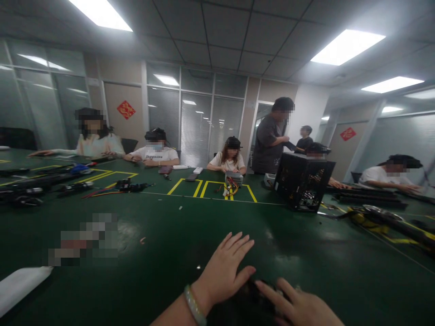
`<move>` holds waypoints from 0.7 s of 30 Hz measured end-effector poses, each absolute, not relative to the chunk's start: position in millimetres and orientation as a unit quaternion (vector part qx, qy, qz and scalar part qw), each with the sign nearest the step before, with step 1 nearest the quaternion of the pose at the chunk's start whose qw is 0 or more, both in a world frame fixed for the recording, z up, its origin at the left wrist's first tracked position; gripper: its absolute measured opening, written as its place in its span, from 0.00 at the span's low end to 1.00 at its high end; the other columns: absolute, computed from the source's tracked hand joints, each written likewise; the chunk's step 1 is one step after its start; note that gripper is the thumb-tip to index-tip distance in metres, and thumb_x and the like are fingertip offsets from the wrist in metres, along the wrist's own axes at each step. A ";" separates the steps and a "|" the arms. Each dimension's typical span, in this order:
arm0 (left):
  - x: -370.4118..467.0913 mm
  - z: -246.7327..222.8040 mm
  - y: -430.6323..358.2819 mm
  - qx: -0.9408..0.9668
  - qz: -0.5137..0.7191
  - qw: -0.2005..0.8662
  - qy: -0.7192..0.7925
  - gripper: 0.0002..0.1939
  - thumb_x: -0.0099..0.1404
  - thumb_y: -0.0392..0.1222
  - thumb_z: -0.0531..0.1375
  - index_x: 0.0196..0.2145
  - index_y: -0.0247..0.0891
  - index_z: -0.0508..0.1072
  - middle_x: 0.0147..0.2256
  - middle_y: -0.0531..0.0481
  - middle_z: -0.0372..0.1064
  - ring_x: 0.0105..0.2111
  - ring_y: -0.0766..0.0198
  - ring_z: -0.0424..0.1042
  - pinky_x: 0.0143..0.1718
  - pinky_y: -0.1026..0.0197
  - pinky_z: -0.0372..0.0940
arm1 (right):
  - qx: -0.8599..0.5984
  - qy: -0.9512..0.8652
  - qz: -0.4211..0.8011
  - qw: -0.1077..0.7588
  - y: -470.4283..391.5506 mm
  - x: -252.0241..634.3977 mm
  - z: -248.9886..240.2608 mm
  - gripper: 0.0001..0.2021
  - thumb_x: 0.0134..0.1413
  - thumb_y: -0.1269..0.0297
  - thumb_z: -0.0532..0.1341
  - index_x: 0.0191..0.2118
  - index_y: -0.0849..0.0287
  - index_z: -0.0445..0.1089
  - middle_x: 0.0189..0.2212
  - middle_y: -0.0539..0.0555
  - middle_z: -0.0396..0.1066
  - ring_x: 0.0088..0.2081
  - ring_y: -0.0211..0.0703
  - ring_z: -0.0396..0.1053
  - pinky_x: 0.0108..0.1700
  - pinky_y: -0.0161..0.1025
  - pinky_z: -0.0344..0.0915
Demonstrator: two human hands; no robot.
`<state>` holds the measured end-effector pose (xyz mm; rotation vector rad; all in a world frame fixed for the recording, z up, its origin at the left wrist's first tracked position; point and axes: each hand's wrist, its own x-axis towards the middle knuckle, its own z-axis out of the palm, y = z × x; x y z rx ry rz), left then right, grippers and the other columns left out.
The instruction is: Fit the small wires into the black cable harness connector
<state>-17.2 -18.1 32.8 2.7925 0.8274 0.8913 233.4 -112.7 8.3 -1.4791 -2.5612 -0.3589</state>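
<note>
Near the bottom centre, my left hand (227,269) is held over the green table (163,240), its fingers stretched out and apart. A pale bangle (194,305) circles that wrist. My right hand (301,301) is at the lower right, on or just above a dark object (260,296) at the bottom edge. Its fingers are partly spread; whether they grip the object cannot be told. The dark object is blurred and partly hidden by both hands.
A black computer case (304,183) stands at right centre. Cables and black parts (127,185) lie at the left, a power supply (234,177) at the centre back. More black parts (390,222) are at the right. Several people sit around the table.
</note>
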 end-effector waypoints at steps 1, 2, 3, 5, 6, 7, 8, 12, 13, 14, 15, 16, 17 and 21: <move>-20.4 30.8 -15.1 0.911 0.294 0.041 0.287 0.23 0.73 0.53 0.48 0.62 0.46 0.57 0.60 0.49 0.59 0.60 0.57 0.57 0.63 0.47 0.46 | -0.478 -0.869 -0.114 0.054 -102.2 213.3 15.1 0.38 0.51 0.68 0.62 0.65 0.35 0.48 0.48 0.53 0.70 0.30 0.46 0.75 0.29 0.37 0.72; -24.1 27.8 -10.7 0.899 0.301 0.035 0.316 0.19 0.74 0.49 0.45 0.58 0.45 0.62 0.56 0.49 0.65 0.56 0.58 0.63 0.61 0.48 0.50 | -0.473 -0.873 -0.109 0.041 -91.7 195.7 21.3 0.39 0.53 0.69 0.61 0.66 0.36 0.46 0.50 0.53 0.69 0.34 0.48 0.75 0.33 0.38 0.72; -28.3 24.1 -5.1 0.889 0.299 0.028 0.345 0.18 0.75 0.45 0.43 0.54 0.44 0.66 0.51 0.48 0.69 0.52 0.58 0.66 0.58 0.49 0.54 | -0.479 -0.870 -0.108 0.045 -81.1 181.1 26.0 0.39 0.54 0.70 0.61 0.66 0.36 0.45 0.49 0.53 0.68 0.36 0.49 0.75 0.35 0.39 0.71; -37.1 17.2 7.1 0.885 0.271 0.010 0.380 0.19 0.75 0.42 0.42 0.51 0.38 0.69 0.46 0.44 0.72 0.47 0.56 0.70 0.50 0.51 0.62 | -0.485 -0.867 -0.099 0.058 -59.0 162.2 29.2 0.39 0.56 0.70 0.60 0.67 0.37 0.41 0.51 0.53 0.67 0.39 0.49 0.74 0.41 0.42 0.70; -41.1 14.8 12.7 0.875 0.266 0.013 0.405 0.20 0.75 0.41 0.41 0.49 0.36 0.70 0.44 0.43 0.72 0.45 0.57 0.71 0.48 0.53 0.63 | -0.492 -0.863 -0.089 0.067 -47.4 157.8 27.5 0.40 0.57 0.69 0.60 0.68 0.40 0.39 0.51 0.53 0.67 0.41 0.50 0.73 0.43 0.43 0.70; -44.5 13.2 17.4 0.871 0.261 0.014 0.416 0.21 0.75 0.41 0.40 0.48 0.36 0.71 0.43 0.43 0.72 0.44 0.56 0.71 0.47 0.53 0.63 | -0.506 -0.856 -0.072 0.078 -35.8 156.2 24.0 0.41 0.57 0.69 0.60 0.69 0.44 0.36 0.51 0.54 0.67 0.42 0.50 0.73 0.45 0.43 0.69; -47.2 12.5 21.1 0.867 0.263 0.022 0.422 0.21 0.75 0.42 0.40 0.46 0.37 0.71 0.42 0.44 0.72 0.44 0.57 0.70 0.48 0.53 0.62 | -0.527 -0.843 -0.058 0.093 -24.4 156.9 19.5 0.43 0.56 0.68 0.61 0.69 0.48 0.35 0.52 0.56 0.66 0.43 0.52 0.72 0.46 0.44 0.68; -50.2 12.6 27.0 0.857 0.271 0.052 0.436 0.14 0.68 0.50 0.55 0.46 0.41 0.71 0.44 0.47 0.70 0.45 0.55 0.68 0.50 0.51 0.59 | -0.559 -0.821 -0.003 0.118 9.1 170.9 4.5 0.41 0.54 0.64 0.65 0.68 0.51 0.44 0.58 0.58 0.62 0.53 0.57 0.65 0.56 0.49 0.60; -49.7 12.5 27.5 0.856 0.265 0.056 0.441 0.16 0.65 0.50 0.58 0.47 0.42 0.70 0.45 0.48 0.70 0.46 0.54 0.67 0.50 0.51 0.59 | -0.560 -0.818 0.020 0.128 12.7 175.0 4.4 0.41 0.53 0.62 0.66 0.68 0.52 0.44 0.58 0.58 0.62 0.54 0.57 0.64 0.57 0.49 0.58; -49.0 12.2 28.0 0.856 0.257 0.059 0.445 0.17 0.63 0.50 0.61 0.47 0.42 0.70 0.45 0.48 0.69 0.46 0.54 0.67 0.50 0.51 0.58 | -0.559 -0.816 0.049 0.137 14.5 178.9 6.2 0.42 0.53 0.60 0.66 0.68 0.52 0.44 0.57 0.58 0.63 0.54 0.55 0.64 0.58 0.48 0.56; -48.3 11.6 28.6 0.856 0.250 0.062 0.448 0.17 0.62 0.49 0.62 0.47 0.43 0.69 0.45 0.49 0.69 0.46 0.54 0.67 0.50 0.51 0.58 | -0.557 -0.813 0.079 0.149 14.6 182.8 9.8 0.43 0.52 0.58 0.67 0.68 0.52 0.43 0.56 0.57 0.63 0.54 0.54 0.63 0.58 0.47 0.56; -47.6 11.1 29.2 0.856 0.244 0.066 0.452 0.16 0.62 0.48 0.63 0.47 0.43 0.69 0.45 0.49 0.69 0.46 0.54 0.66 0.50 0.52 0.58 | -0.552 -0.812 0.106 0.159 13.6 187.0 15.0 0.43 0.51 0.57 0.67 0.68 0.51 0.43 0.55 0.56 0.64 0.54 0.53 0.63 0.58 0.46 0.56; -47.0 10.5 29.9 0.856 0.240 0.070 0.453 0.15 0.62 0.47 0.63 0.46 0.44 0.69 0.45 0.50 0.68 0.46 0.54 0.66 0.49 0.52 0.58 | -0.543 -0.812 0.127 0.171 11.9 191.7 21.1 0.42 0.52 0.56 0.66 0.67 0.50 0.45 0.54 0.55 0.64 0.53 0.51 0.64 0.57 0.45 0.57; -45.1 9.1 32.4 0.857 0.235 0.089 0.451 0.14 0.61 0.43 0.64 0.45 0.44 0.69 0.44 0.51 0.68 0.46 0.56 0.66 0.49 0.53 0.58 | -0.538 -0.797 0.171 0.217 3.3 219.1 42.1 0.18 0.58 0.57 0.61 0.54 0.52 0.68 0.47 0.53 0.66 0.45 0.46 0.66 0.48 0.39 0.61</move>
